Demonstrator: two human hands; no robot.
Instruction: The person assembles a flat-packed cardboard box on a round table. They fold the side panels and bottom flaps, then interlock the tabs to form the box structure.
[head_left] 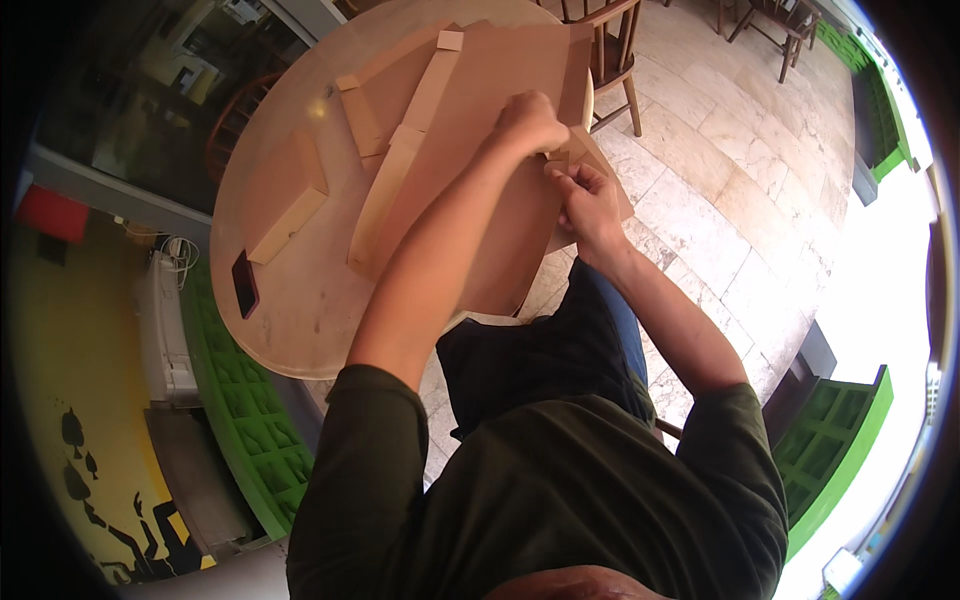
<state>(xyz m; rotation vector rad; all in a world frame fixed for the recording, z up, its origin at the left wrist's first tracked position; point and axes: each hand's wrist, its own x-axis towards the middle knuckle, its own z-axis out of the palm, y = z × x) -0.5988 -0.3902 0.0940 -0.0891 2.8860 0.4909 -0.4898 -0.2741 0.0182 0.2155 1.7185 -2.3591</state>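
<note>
A large, partly folded brown cardboard box (500, 230) lies open on the round table, its long side walls raised and its right edge reaching past the tabletop. At that right edge my left hand (528, 122) is closed, knuckles up, on a folded flap; its fingertips are mostly hidden. Just nearer to me, my right hand (590, 200) pinches the same edge between thumb and curled fingers. Small tabs stand between the two hands. Farther left is another open cardboard piece (390, 90) with upturned walls, beside or partly under the large one; I cannot tell which.
On the left of the round table (300, 335) sit a closed, flat cardboard box (287, 195) and a dark phone (245, 284) near the rim. A wooden chair (612, 60) stands close behind the table's right side. Green slatted panels (245, 400) flank the left.
</note>
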